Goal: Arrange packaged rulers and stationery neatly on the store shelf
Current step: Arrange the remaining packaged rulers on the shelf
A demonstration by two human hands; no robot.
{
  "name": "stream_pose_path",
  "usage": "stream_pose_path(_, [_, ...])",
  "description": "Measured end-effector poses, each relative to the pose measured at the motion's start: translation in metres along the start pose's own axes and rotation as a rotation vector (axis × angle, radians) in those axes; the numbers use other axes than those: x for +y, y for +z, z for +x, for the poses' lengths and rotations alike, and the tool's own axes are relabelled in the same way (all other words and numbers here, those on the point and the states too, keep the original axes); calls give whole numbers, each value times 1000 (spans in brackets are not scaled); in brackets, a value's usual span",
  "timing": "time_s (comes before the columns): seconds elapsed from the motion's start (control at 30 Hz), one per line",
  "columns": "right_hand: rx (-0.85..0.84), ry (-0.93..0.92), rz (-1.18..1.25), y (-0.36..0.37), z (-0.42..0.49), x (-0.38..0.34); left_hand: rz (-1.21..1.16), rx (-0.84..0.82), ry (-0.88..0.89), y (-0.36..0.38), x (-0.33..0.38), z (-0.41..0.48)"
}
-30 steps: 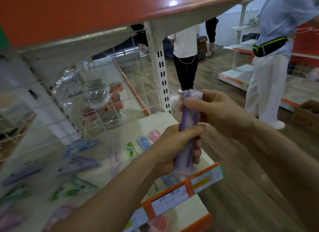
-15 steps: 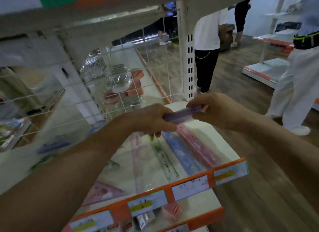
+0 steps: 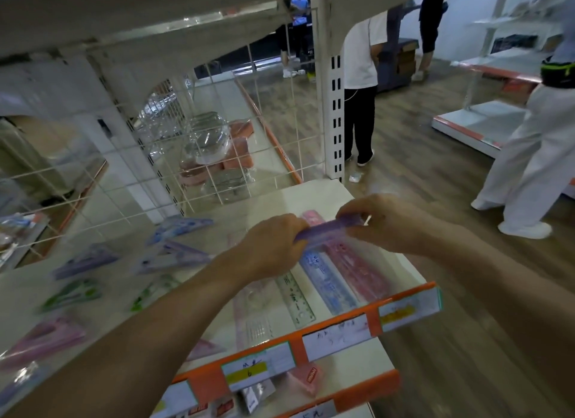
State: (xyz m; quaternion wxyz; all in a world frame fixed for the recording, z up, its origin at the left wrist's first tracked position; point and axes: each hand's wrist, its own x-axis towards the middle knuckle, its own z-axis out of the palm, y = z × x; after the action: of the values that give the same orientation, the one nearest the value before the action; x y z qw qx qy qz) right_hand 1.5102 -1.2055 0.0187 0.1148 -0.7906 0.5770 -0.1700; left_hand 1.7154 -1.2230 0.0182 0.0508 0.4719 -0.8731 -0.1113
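Purple packaged plastic ruler (image 3: 326,231) clamped at both ends by fingers (image 3: 289,228) of left hand (image 3: 270,243) and right hand (image 3: 385,221); not yet laid on white store shelf (image 3: 326,196). Blue packaged ruler (image 3: 326,282) and pink packaged ruler (image 3: 357,268) already aligned, near right. Triangular set-square packs (image 3: 84,262) at left judged unsorted.

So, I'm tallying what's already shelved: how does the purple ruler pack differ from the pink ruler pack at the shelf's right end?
The purple ruler pack is held above the shelf, with the left hand and right hand gripping its ends. The pink ruler pack lies flat on the shelf. The purple ruler pack runs crosswise, while the pink ruler pack points front to back. Both are long, narrow packs.
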Motion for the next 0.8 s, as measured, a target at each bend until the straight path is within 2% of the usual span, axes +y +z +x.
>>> stream_pose_path(0.07, [162,23,327,-23,2,-3,-162,120,2,-15,8,-1])
stream_pose_path(0.13, [279,36,837,-54,0,-13,-540,244,-2,-31,27,3])
stream_pose_path(0.17, [305,36,984,-68,2,-17,-715,280,0,-36,38,7])
stream_pose_path(0.2, [317,19,1000,-78,4,-19,-834,294,4,-38,48,14])
stream_pose_path(0.27, [322,-13,849,-87,6,-24,-932,301,-6,-30,62,27])
stream_pose_path(0.33, [292,-4,699,-83,3,-22,-934,282,-50,-13,64,35])
stream_pose_path(0.47, [176,74,562,-59,-10,-10,-932,188,-116,13,58,34])
stream_pose_path(0.53, [181,80,505,-52,-11,-6,-931,210,-105,13,61,35])
stream_pose_path(0.67, [219,80,357,-51,-6,-10,-911,270,-37,11,70,37])
stream_pose_path(0.73, [322,71,179,-51,-7,-13,-875,267,-25,13,70,38])
stream_pose_path(0.8, [452,-14,54,-49,-9,-19,-828,279,-4,13,69,39])
